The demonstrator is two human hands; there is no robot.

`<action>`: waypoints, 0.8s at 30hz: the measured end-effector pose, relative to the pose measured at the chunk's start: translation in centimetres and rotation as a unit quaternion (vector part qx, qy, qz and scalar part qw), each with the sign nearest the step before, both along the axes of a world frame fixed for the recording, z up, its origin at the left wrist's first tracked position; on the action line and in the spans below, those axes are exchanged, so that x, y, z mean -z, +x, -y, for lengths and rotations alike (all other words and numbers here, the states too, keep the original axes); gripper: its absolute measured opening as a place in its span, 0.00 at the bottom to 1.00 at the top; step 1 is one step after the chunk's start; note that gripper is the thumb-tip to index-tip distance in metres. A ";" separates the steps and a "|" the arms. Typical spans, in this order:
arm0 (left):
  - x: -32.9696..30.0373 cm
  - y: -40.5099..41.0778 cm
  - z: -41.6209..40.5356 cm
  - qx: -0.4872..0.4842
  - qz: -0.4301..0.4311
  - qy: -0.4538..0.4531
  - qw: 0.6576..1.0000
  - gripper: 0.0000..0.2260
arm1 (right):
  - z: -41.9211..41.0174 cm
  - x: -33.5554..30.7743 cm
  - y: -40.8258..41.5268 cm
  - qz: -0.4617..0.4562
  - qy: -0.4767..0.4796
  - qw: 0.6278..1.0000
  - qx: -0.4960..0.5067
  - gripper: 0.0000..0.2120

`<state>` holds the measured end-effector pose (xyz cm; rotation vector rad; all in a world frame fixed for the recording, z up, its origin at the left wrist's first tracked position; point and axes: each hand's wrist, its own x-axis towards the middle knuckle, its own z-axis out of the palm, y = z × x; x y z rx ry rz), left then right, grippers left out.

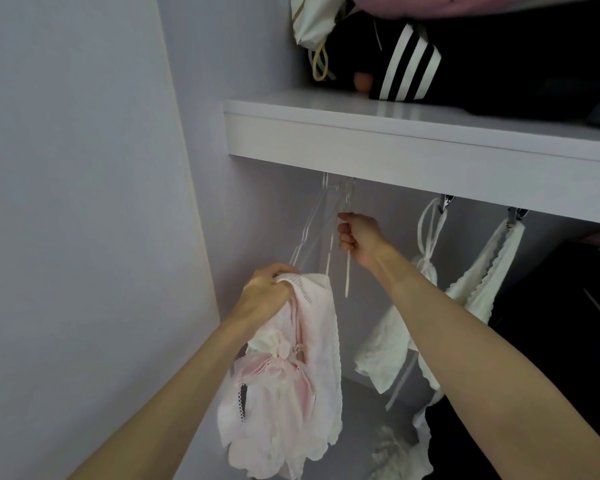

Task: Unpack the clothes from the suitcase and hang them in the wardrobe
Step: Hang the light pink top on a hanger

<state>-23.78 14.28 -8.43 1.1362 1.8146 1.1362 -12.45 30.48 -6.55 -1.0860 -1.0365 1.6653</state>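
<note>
My left hand (265, 292) grips the top of a pale pink and white lace-trimmed garment (291, 382), which hangs down in front of the wardrobe's left wall. Just above it, several clear plastic hangers (312, 226) hang under the shelf at the wardrobe's left end. My right hand (359, 237) holds one of these hangers near its neck, fingers curled round it. A thin white rod of that hanger (347, 275) sticks down below my right fist. The suitcase is out of view.
A white shelf (395, 140) crosses above the hangers, with a black-and-white striped item (407, 69) and bags on it. White garments (478, 292) hang to the right behind my right forearm. Dark clothes (551, 341) fill the far right. The wardrobe's side wall (187, 237) stands close on the left.
</note>
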 end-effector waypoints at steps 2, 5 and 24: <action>-0.1 0.3 0.0 0.026 0.040 -0.027 0.999 0.17 | 0.1 0.0 0.0 -0.025 -0.009 1.000 -0.009 0.13; -0.3 0.7 -0.5 0.072 0.095 -0.053 0.992 0.19 | 0.2 0.1 0.2 -0.054 -0.024 0.998 -0.018 0.13; -2.3 3.9 -3.5 0.035 0.063 -0.071 0.995 0.16 | 0.0 -1.7 2.3 0.168 0.059 0.983 0.042 0.12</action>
